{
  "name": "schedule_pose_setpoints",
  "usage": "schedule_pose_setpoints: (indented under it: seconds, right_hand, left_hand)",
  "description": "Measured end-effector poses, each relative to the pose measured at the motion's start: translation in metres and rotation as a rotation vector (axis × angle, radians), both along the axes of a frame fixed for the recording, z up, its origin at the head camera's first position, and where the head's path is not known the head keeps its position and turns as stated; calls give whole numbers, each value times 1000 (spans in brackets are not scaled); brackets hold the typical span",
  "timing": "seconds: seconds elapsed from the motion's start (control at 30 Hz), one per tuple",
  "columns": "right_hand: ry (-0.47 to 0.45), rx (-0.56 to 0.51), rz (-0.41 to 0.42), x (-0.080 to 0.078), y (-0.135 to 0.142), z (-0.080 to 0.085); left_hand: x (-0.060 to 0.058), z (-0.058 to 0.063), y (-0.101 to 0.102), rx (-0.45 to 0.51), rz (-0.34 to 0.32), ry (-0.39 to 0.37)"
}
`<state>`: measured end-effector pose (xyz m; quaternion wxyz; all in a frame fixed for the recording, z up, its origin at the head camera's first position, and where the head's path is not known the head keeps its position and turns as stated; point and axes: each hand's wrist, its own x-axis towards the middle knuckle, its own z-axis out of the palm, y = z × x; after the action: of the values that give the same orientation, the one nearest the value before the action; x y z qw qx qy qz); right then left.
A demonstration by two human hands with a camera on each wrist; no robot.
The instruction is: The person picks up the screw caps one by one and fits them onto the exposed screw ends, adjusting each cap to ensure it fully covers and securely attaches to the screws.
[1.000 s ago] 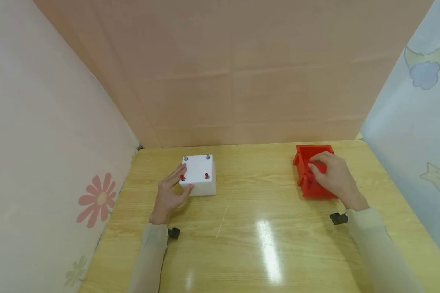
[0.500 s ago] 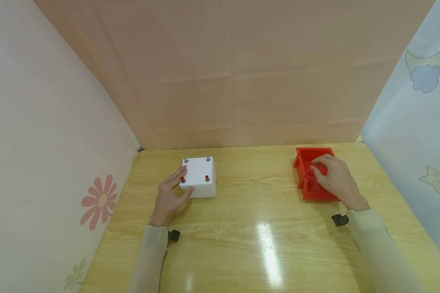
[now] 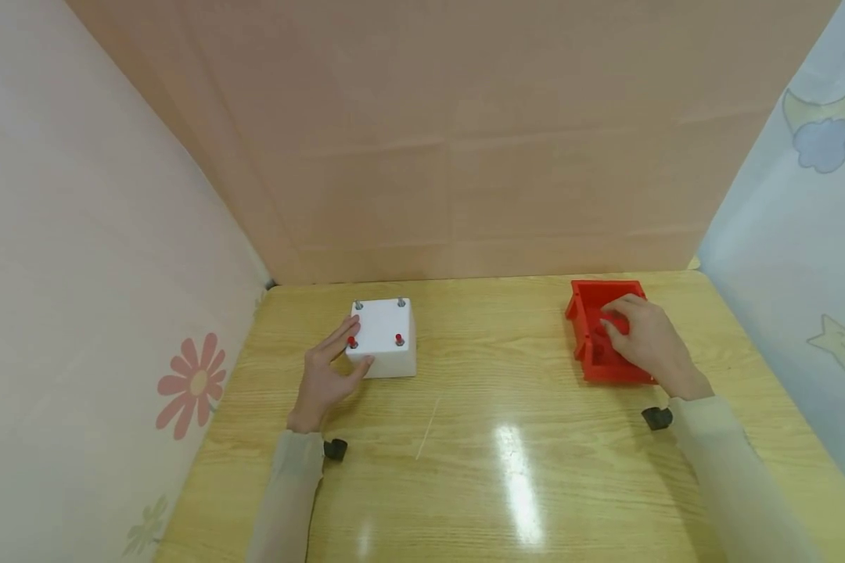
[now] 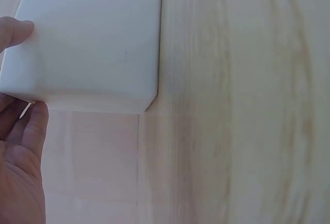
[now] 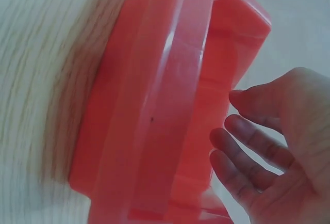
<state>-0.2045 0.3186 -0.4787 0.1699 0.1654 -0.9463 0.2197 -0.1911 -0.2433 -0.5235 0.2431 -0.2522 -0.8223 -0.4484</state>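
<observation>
My left hand (image 3: pixel 326 377) holds the near left corner of a white box (image 3: pixel 383 327), thumb on its front face and fingers along its left side. Metal posts stand at the box's top corners. The two near ones wear red caps (image 3: pixel 398 338); the two far ones (image 3: pixel 401 303) are bare metal. On the right, my right hand (image 3: pixel 644 336) hovers over an open red bin (image 3: pixel 584 332), its fingers loosely bent and apart from the thumb. Nothing shows between them in the right wrist view. Small red pieces (image 3: pixel 598 350) lie inside the bin, partly hidden by the hand.
Both things rest on a light wood-grain table (image 3: pixel 465 485). A brown sheet (image 3: pixel 444 156) rises behind the table's far edge, with pale patterned walls at left and right. Black wrist devices (image 3: pixel 657 418) sit at both cuffs.
The view shifts slightly. Both hands keep nearly the same places, the left at the box and the right over the bin, with the fingers barely changed.
</observation>
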Motion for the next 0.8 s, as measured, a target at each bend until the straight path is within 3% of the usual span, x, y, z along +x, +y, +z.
schedule_pose_setpoints:
  seconds: [0.17,0.43,0.8]
  right_hand:
    - [1,48,28,-3,2,-2]
    - [-29,135,79,-5,5,4]
    - [-247,273,124,-6,4,16]
  left_hand:
    - [3,2,3,-1,6,18]
    - [10,20,15,12,-5,71]
    - [-1,1,3,-4,7,7]
